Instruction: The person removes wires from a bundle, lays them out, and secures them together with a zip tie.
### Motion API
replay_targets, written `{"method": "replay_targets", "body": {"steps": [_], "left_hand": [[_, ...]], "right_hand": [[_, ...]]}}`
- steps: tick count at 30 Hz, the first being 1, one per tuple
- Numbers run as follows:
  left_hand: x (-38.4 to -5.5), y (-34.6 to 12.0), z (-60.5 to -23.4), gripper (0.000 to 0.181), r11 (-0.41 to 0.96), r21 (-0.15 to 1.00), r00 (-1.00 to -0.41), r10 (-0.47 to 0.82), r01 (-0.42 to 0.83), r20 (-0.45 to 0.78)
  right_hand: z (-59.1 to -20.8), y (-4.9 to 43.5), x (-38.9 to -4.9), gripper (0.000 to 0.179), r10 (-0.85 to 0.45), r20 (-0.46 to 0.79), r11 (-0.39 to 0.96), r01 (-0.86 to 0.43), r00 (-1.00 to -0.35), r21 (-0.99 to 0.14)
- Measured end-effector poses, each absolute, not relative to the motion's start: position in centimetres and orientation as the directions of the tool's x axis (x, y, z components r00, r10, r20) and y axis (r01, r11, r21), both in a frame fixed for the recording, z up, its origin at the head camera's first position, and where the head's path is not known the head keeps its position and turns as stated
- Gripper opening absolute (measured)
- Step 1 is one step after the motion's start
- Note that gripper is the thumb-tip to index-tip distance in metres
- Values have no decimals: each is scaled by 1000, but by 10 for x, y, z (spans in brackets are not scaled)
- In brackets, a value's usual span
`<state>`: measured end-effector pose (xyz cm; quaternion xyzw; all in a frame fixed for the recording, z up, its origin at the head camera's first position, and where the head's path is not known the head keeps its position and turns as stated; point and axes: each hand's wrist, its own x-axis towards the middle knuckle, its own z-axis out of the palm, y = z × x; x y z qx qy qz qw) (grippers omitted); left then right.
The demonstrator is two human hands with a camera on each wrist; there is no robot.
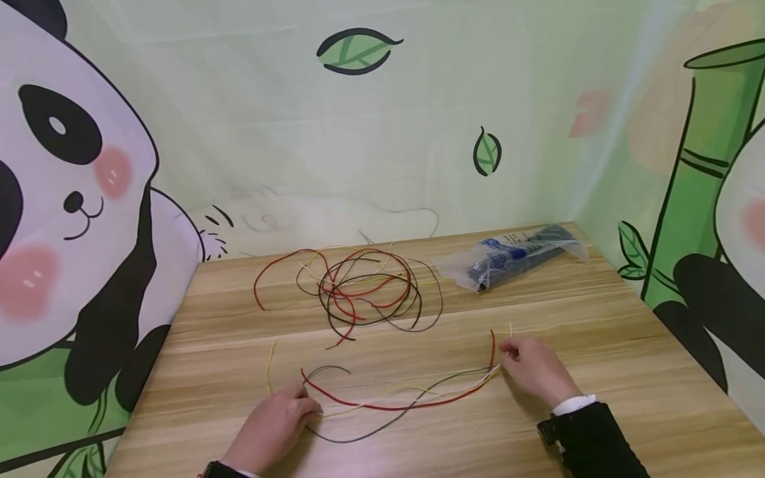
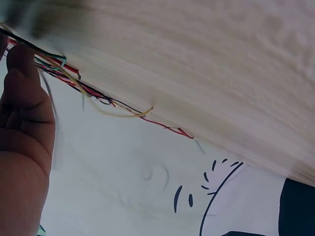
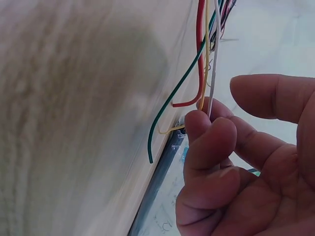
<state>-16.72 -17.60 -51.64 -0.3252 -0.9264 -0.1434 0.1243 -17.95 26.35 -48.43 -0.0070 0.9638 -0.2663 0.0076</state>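
Between the two hands, a red wire [image 1: 442, 403], a green wire [image 1: 352, 441], a yellow wire [image 1: 412, 387] and a white wire [image 3: 216, 59] lie loosely across the wooden table. My left hand [image 1: 271, 425] pinches the yellow wire near its left end, which sticks out past the fingers; the red and green wires run beside this hand. At the other side, my right hand [image 1: 534, 368] grips the yellow and white wires between curled fingers, its thumb [image 3: 268, 96] standing apart. The red and green ends hang free of the right fingers in the right wrist view.
A tangled pile of red, black, yellow and purple wires [image 1: 412, 272] lies farther back on the table [image 1: 215, 398]. To its right is a clear plastic bag [image 1: 514, 255] with dark contents and blue print. A panda-printed cloth [image 1: 358, 146] hangs behind.
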Motion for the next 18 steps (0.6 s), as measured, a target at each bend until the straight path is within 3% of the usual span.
{"method": "replay_targets", "body": {"steps": [12, 18], "left_hand": [[-166, -171, -514, 15, 741, 212, -757, 549, 637, 355], [-166, -170, -516, 18, 722, 197, -726, 554, 663, 408]], "right_hand": [[-489, 266, -180, 18, -31, 10, 858, -31, -999, -513], [-486, 265, -178, 18, -19, 7, 852, -20, -1000, -524]]}}
